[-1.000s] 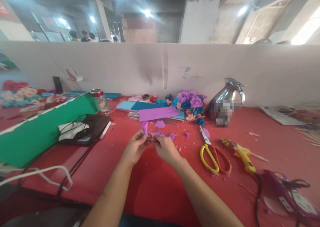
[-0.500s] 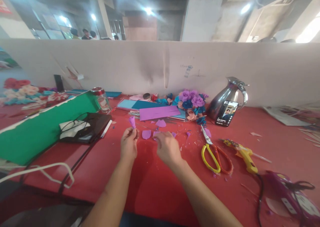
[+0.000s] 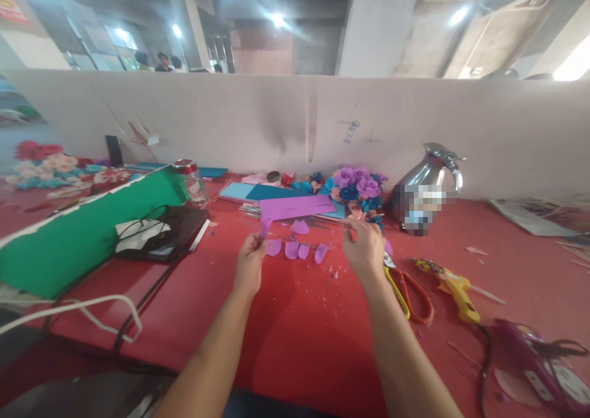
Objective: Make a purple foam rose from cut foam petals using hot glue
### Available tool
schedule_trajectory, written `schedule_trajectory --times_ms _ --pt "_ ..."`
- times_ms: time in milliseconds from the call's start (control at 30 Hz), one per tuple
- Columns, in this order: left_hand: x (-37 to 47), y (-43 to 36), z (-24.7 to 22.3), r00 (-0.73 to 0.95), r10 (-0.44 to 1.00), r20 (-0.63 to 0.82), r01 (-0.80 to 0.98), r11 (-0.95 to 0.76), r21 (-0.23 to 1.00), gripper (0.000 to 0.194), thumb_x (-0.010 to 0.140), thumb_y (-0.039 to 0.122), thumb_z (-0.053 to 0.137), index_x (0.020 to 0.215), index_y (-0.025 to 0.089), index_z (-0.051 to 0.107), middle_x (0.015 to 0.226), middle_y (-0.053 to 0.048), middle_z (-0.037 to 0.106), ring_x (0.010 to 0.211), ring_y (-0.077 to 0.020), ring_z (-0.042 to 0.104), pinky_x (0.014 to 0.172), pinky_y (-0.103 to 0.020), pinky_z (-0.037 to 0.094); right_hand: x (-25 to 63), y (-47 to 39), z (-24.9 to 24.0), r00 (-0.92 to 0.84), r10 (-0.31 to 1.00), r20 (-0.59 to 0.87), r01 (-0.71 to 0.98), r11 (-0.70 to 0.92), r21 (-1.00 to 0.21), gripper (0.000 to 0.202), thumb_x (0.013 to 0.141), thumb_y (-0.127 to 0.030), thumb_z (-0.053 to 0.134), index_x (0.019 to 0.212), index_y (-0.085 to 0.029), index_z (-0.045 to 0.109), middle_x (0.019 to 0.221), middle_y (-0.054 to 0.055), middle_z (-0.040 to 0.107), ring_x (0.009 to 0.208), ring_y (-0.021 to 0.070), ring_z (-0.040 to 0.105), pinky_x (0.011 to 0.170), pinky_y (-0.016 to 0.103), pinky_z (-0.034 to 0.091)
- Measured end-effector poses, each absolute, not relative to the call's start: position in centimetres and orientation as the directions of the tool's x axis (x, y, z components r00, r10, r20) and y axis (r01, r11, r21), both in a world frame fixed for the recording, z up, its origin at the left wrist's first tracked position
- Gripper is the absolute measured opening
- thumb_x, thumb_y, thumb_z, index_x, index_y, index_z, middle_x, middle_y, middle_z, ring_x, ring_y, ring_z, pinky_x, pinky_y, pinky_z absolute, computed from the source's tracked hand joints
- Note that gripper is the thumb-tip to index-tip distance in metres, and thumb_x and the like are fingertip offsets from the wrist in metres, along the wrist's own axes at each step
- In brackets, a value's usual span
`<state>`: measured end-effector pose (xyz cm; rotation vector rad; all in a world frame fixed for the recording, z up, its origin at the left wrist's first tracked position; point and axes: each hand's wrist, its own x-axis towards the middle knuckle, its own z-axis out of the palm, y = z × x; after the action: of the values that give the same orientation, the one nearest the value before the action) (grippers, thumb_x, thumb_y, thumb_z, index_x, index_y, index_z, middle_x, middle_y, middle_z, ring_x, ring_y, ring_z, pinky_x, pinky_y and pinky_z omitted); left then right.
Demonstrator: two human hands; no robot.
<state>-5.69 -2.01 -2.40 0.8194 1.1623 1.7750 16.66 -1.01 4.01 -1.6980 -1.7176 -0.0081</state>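
- Pinching a small rolled purple paper bud (image 3: pixel 265 227) in the left hand (image 3: pixel 250 263) (loose purple paper petals (image 3: pixel 292 250) just beside)
- Hovering, right hand (image 3: pixel 366 249) near yellow-and-red-handled metal scissors (image 3: pixel 425 298), grip unclear

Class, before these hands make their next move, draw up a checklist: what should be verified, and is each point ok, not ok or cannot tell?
1. Rolled purple piece gripped by the left hand: ok.
2. Right hand empty: cannot tell; its fingertips are too blurred.
3. Cut purple pieces lying in view between the hands: ok.
4. Scissors fully uncovered: not ok; the right hand and forearm hide part of them.
5. Red table free of scraps: not ok; small bits are scattered there.
6. Glue gun hot: cannot tell.
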Motion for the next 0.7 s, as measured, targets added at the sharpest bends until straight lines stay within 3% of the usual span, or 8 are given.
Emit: schedule_trajectory --times_ms 67,233,433,533,700 --pt "-5.6 -1.9 -2.6 -0.45 0.891 0.062 -0.279 -0.206 0.938 0.025 0.056 0.024 0.075 0.077 0.018 0.063 0.073 0.002 0.059 0.07 -0.0105 0.051 0.069 -0.023 0.038 16.8 -0.7 3.5 0.124 0.878 0.462 0.873 0.125 -0.472 0.037 0.078 -0.018 0.052 0.11 -0.024 0.068 0.109 0.008 0.068 0.1 0.0255 0.056 0.082 0.036 0.038" --pt "-5.6 -1.9 -3.1 -0.477 0.875 0.087 -0.173 -0.191 0.966 0.02 0.056 0.027 0.075 0.071 0.018 0.066 0.068 0.001 0.06 0.068 -0.0126 0.052 0.068 -0.025 0.039 14.6 -0.9 2.3 -0.034 0.963 0.269 0.847 0.171 -0.504 0.022 0.081 -0.021 0.052 0.087 -0.027 0.073 0.086 0.004 0.073 0.089 0.022 0.061 0.082 0.036 0.037" --pt "-5.9 -1.9 -3.5 -0.479 0.874 0.08 -0.071 -0.13 0.989 0.024 0.056 0.033 0.077 0.07 0.016 0.068 0.066 0.0 0.063 0.067 -0.014 0.054 0.067 -0.026 0.04 14.9 -0.4 1.8 0.016 0.97 0.242 0.874 0.105 -0.475 0.026 0.081 -0.016 0.05 0.091 -0.025 0.073 0.09 0.006 0.073 0.099 0.0246 0.06 0.083 0.038 0.038" --pt "-6.2 -2.0 -3.7 -0.492 0.866 0.091 -0.018 -0.115 0.993 0.024 0.06 0.036 0.075 0.073 0.016 0.069 0.067 -0.001 0.065 0.068 -0.0156 0.055 0.067 -0.026 0.041 14.8 -0.3 1.4 -0.041 0.976 0.212 0.873 0.138 -0.468 0.025 0.08 -0.016 0.052 0.09 -0.025 0.073 0.091 0.006 0.073 0.1 0.0256 0.059 0.083 0.038 0.037" --pt "-7.2 -1.1 -4.3 -0.537 0.807 0.248 0.286 -0.102 0.953 0.014 0.065 0.032 0.071 0.066 0.018 0.07 0.058 -0.001 0.062 0.058 -0.0154 0.052 0.06 -0.025 0.037 13.2 -1.1 1.2 -0.122 0.963 0.242 0.854 0.226 -0.469 0.018 0.082 -0.02 0.055 0.082 -0.024 0.073 0.08 0.004 0.072 0.088 0.0216 0.06 0.079 0.033 0.035"
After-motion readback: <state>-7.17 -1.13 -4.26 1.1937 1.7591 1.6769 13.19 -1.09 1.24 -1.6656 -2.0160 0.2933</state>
